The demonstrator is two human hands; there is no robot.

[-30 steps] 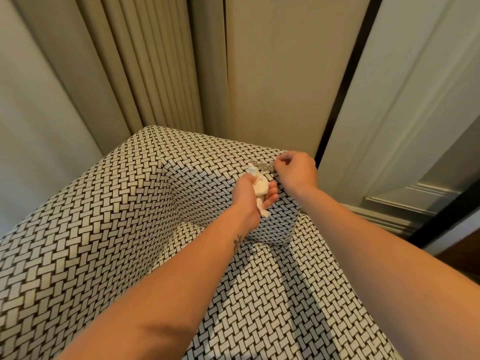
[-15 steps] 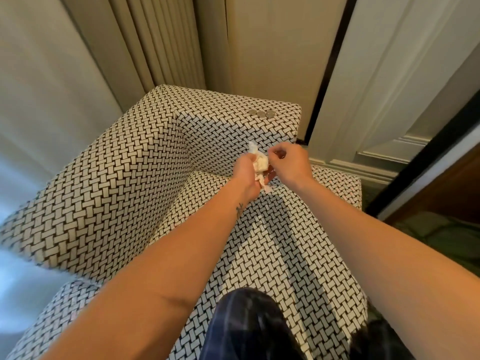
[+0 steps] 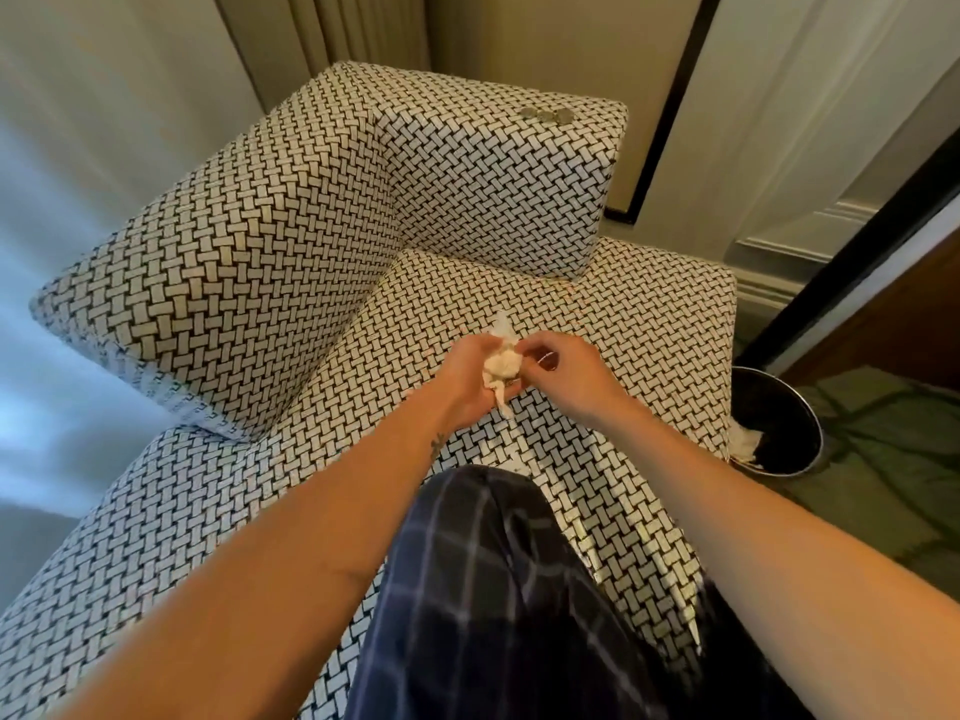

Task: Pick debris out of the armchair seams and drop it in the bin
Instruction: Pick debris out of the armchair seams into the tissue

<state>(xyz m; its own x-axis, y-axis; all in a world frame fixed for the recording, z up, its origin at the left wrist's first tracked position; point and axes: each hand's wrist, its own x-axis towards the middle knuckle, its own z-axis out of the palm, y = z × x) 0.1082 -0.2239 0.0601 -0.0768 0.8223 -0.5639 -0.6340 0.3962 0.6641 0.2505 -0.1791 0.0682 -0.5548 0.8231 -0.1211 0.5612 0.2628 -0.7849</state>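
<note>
The armchair (image 3: pixel 249 262) has black-and-white woven upholstery and fills the middle of the view. Above its seat, my left hand (image 3: pixel 470 384) is closed around a crumpled white tissue (image 3: pixel 501 363). My right hand (image 3: pixel 563 368) is right beside it, its fingertips pinched at the tissue's edge; whether it holds a small scrap of its own I cannot tell. A dark round bin (image 3: pixel 779 423) stands on the floor at the chair's right side, with white paper inside against its near rim. Several coins (image 3: pixel 545 114) lie on top of the far armrest.
My knee in dark checked trousers (image 3: pixel 493 589) rests on the seat's front. Tiny crumbs (image 3: pixel 569 298) dot the seat below the far armrest. Curtains hang behind the chair, a white panelled door stands at the right, and green patterned carpet (image 3: pixel 883 459) surrounds the bin.
Both hands have drawn back from the top of the far armrest to above the seat, still together at the tissue. The view has tilted down, bringing my knee and the bin into sight.
</note>
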